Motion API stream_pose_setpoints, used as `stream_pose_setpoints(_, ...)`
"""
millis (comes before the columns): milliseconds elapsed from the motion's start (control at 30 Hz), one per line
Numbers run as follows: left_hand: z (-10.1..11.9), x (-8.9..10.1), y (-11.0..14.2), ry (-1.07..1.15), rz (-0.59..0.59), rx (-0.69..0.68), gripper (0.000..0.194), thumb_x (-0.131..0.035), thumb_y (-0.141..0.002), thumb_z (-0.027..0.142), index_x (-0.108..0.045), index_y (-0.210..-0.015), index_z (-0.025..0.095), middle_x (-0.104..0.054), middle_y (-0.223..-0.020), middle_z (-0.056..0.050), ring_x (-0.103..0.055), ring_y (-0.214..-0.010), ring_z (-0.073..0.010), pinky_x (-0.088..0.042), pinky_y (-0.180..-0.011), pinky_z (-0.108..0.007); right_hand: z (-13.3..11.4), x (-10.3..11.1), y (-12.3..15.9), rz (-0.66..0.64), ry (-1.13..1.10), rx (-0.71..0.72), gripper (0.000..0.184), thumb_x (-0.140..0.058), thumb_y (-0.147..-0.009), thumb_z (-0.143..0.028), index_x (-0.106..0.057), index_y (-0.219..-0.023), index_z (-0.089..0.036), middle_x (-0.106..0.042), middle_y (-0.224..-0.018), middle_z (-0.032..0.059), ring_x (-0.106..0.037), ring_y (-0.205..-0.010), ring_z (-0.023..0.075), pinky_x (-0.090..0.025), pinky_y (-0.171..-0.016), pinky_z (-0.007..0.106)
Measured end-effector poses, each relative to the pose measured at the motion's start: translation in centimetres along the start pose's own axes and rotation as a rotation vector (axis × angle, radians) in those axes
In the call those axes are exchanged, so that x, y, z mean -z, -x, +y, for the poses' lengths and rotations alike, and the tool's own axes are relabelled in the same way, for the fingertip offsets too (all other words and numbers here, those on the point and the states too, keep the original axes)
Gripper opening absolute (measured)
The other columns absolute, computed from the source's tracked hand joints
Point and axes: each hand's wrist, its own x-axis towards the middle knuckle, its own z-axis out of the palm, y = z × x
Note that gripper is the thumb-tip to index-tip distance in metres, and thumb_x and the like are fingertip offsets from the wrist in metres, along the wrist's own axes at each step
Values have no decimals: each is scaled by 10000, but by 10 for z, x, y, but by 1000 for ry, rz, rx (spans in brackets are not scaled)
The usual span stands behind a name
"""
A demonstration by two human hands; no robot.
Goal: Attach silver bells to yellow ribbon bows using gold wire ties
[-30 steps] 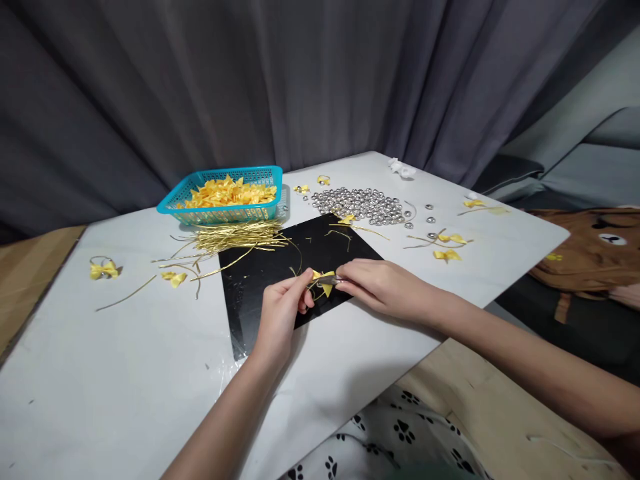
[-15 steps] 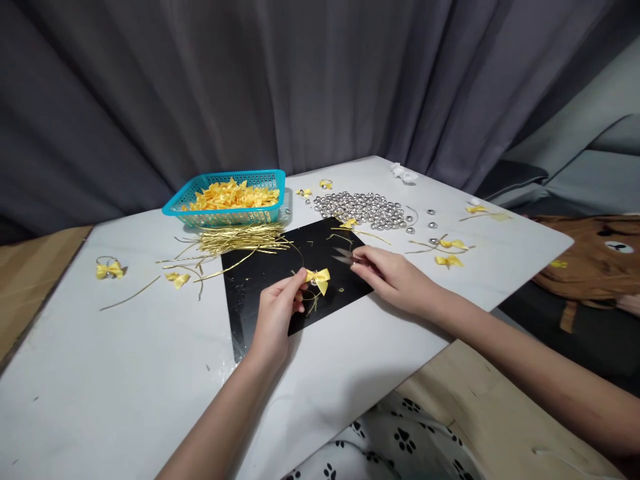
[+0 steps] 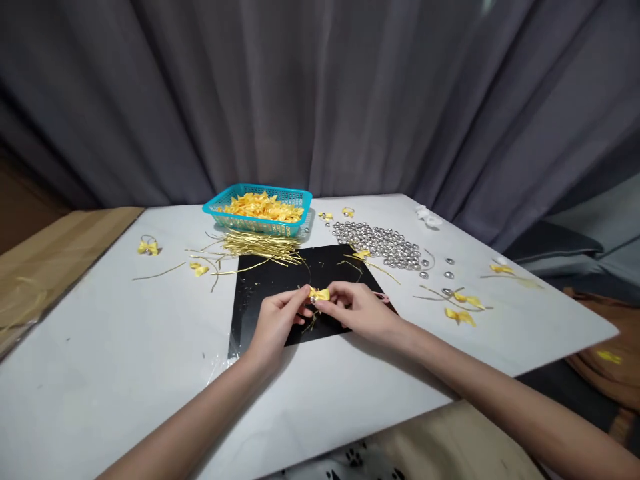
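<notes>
A small yellow ribbon bow (image 3: pixel 320 294) with a silver bead at its middle is pinched between the fingertips of both hands. My left hand (image 3: pixel 283 319) grips its left end, my right hand (image 3: pixel 359 312) its right side, and the fingers hide part of it. Both are just above a black mat (image 3: pixel 260 287), where thin gold wire clippings (image 3: pixel 311 323) show below the bow. Behind my right hand, pink handles (image 3: pixel 381 297) lie at the mat's right edge; the blades are hidden.
A teal basket (image 3: pixel 257 222) of yellow bows stands at the back, with a heap of gold wires (image 3: pixel 260 247) before it. Silver beads (image 3: pixel 377 243) are piled to its right. Loose bows and wires (image 3: pixel 460 316) lie at the right, a finished bow ring (image 3: pixel 149 247) at the left.
My right hand has let go of the pointed cutting tool and moved left to pinch the bow. The view has shifted, with the table's contents lower in the picture.
</notes>
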Motion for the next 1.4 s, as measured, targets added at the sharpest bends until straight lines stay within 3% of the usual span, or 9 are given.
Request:
stream_pose_setpoints(133, 3, 3, -2, 41, 51, -26, 326, -731, -635, 451, -698, -651, 128, -527, -550, 20, -418, -498, -60, -316, -466, -178, -6, 5, -24, -269, -211, 50, 270, -567, -800, -418, -542, -751, -154, -486, -589, -47, -406, -411, 52, -332, -388, 190)
stream_pose_setpoints(233, 5, 6, -4, 45, 24, -54, 323, -715, -656, 455, -680, -638, 135, -466, -509, 43, -362, -468, -54, -283, -449, -179, -2, 12, -35, -344, -309, 59, 249, -581, -778, -382, -527, -697, -153, -475, -562, -55, -405, -397, 44, -320, -374, 180)
stream_pose_setpoints(467, 6, 8, -8, -106, -171, -39, 279, -686, -689, 427, -685, -691, 148, -550, -632, -6, -464, -567, -96, -363, -500, -186, 9, 9, -28, -201, -466, 54, 274, -613, -749, -403, -555, -677, -145, -462, -546, -51, -403, -433, 51, -352, -390, 178)
stream_pose_setpoints(600, 6, 8, -7, -214, -159, -112, 261, -642, -724, 418, -662, -678, 162, -525, -610, 3, -455, -557, -105, -363, -503, -201, 10, 11, -24, -158, -477, 42, 315, -620, -748, -437, -528, -662, -148, -464, -555, -47, -411, -433, 50, -361, -394, 179)
stream_pose_setpoints(767, 4, 7, -4, -429, -197, -313, 250, -566, -793, 386, -633, -675, 177, -533, -615, 3, -456, -581, -128, -354, -547, -233, 8, 10, -24, -121, -531, -60, 354, -577, -766, -498, -570, -895, -168, -448, -564, -63, -422, -428, 59, -382, -380, 176)
stream_pose_setpoints(933, 2, 8, -2, -590, -192, -417, 235, -530, -829, 353, -654, -712, 191, -580, -649, -13, -489, -607, -148, -345, -557, -241, 7, 5, -23, -148, -435, -49, 321, -686, -669, -443, -556, -684, -150, -439, -518, -61, -385, -426, 52, -346, -377, 177)
stream_pose_setpoints(1167, 0, 11, -3, -787, -258, -497, 226, -520, -840, 314, -684, -728, 206, -615, -689, -28, -504, -603, -150, -320, -542, -246, 5, 6, -21, -132, -766, -129, 262, -650, -697, -383, -512, -696, -161, -354, -495, -92, -239, -401, 27, -250, -375, 164)
stream_pose_setpoints(1300, -1, 10, -2, -796, -248, -475, 242, -497, -858, 319, -658, -723, 198, -603, -674, -19, -506, -596, -144, -325, -535, -240, 7, 13, -26, -38, -549, -94, 257, -677, -666, -372, -542, -715, -158, -448, -584, -65, -290, -410, 25, -231, -360, 172)
stream_pose_setpoints(1400, -1, 9, -2, -774, -234, -480, 237, -501, -858, 327, -648, -726, 195, -595, -660, -15, -508, -594, -142, -328, -530, -237, 8, 14, -25, -167, -374, -140, 239, -657, -677, -373, -587, -715, -148, -481, -577, -48, -322, -412, 35, -210, -351, 183)
